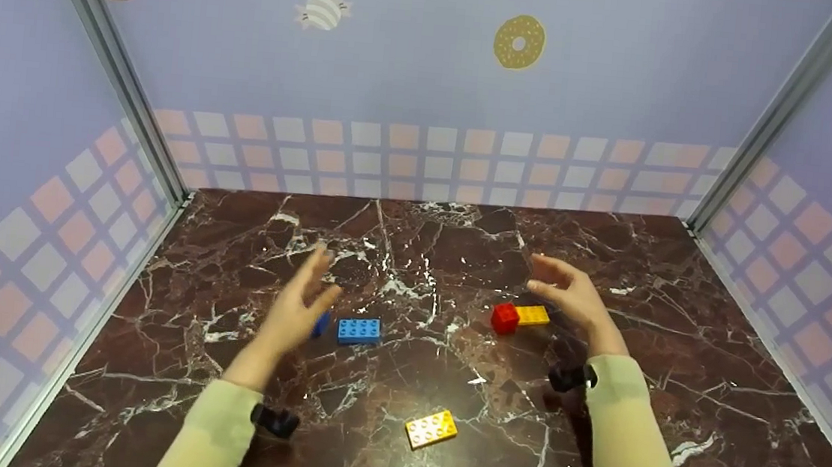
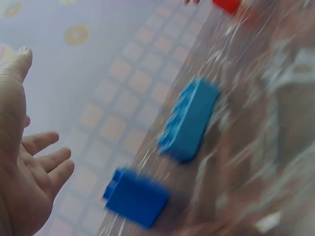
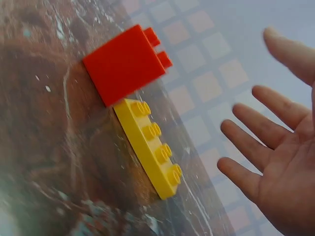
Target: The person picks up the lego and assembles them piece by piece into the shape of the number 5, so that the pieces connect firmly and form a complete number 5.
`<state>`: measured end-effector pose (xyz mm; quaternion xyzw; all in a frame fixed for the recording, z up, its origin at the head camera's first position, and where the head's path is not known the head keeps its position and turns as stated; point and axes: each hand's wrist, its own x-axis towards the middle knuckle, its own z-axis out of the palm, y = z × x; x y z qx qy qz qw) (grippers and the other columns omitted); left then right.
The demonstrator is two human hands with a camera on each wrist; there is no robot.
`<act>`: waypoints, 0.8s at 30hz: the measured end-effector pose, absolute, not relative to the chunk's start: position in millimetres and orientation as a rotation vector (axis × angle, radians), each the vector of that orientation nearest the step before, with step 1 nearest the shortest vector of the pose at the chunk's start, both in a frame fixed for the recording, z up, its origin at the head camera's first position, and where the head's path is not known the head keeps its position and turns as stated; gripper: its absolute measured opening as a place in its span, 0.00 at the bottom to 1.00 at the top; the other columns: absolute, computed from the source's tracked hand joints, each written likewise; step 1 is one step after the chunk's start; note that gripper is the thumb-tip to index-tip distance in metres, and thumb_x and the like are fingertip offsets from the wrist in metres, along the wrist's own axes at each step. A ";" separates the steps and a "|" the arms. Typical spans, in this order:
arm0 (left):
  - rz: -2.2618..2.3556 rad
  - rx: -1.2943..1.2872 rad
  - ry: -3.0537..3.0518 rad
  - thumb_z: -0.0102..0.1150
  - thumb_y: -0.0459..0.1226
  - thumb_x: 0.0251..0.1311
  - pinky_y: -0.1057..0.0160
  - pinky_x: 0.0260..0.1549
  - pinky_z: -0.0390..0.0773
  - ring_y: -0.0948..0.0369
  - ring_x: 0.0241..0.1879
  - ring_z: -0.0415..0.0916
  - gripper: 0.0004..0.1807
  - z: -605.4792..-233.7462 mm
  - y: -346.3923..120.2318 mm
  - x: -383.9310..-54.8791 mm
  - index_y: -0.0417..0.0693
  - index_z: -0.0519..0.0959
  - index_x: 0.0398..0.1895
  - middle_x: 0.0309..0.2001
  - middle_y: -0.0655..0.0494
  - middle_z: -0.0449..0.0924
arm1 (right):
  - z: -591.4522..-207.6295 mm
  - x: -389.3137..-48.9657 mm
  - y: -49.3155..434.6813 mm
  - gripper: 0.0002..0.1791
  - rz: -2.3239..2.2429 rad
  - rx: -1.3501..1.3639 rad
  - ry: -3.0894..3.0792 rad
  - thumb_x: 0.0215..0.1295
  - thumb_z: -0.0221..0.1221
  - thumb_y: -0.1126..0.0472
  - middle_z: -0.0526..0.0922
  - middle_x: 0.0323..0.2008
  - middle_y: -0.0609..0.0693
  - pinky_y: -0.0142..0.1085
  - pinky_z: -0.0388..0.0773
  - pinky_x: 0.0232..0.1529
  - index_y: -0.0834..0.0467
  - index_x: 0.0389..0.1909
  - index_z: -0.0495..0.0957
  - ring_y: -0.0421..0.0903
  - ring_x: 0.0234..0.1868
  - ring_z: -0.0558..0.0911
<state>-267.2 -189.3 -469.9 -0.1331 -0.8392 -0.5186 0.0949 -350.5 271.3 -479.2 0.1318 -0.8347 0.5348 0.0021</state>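
Observation:
My left hand (image 1: 292, 311) hovers above the table with fingers spread, holding nothing. Close by, a light blue toy brick (image 1: 358, 330) lies studs up. A darker blue brick (image 2: 137, 197) is beside it, mostly hidden by the hand in the head view. On the other side my right hand (image 1: 571, 292) is raised, its fingers loosely bent around nothing. Just below it a tall red brick (image 1: 505, 318) stands at one end of a flat yellow brick (image 1: 534, 316). Another flat yellow brick (image 1: 431, 430) sits alone nearer the front, between the forearms.
The table (image 1: 398, 262) has a dark red marbled top with white veins. Patterned lilac panels (image 1: 430, 77) close it in at the back and both sides, with metal posts (image 1: 765, 113) at the corners. Black straps with cameras (image 1: 276, 421) sit on both wrists.

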 end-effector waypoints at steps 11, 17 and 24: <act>-1.764 -0.684 -2.536 0.69 0.40 0.64 0.47 0.72 0.69 0.41 0.71 0.70 0.47 -493.7 -138.7 -235.2 0.50 0.54 0.82 0.73 0.44 0.71 | -489.5 -343.9 260.8 0.34 1.834 0.537 -2.606 0.62 0.69 0.69 0.74 0.69 0.66 0.34 0.78 0.64 0.65 0.70 0.72 0.66 0.70 0.73; -1.737 -0.926 -2.692 0.72 0.44 0.59 0.48 0.70 0.73 0.44 0.68 0.74 0.48 -506.5 -118.5 -222.5 0.45 0.59 0.80 0.71 0.41 0.72 | -492.6 -342.4 254.7 0.36 1.880 0.545 -2.614 0.59 0.70 0.69 0.73 0.70 0.67 0.56 0.71 0.72 0.66 0.70 0.72 0.66 0.71 0.72; -1.486 -1.101 -2.868 0.78 0.45 0.53 0.63 0.60 0.81 0.56 0.55 0.81 0.37 -511.4 -101.4 -208.5 0.42 0.76 0.65 0.57 0.50 0.82 | -493.5 -343.4 252.7 0.36 1.846 0.576 -2.640 0.59 0.70 0.69 0.73 0.69 0.69 0.60 0.68 0.72 0.67 0.70 0.71 0.65 0.71 0.72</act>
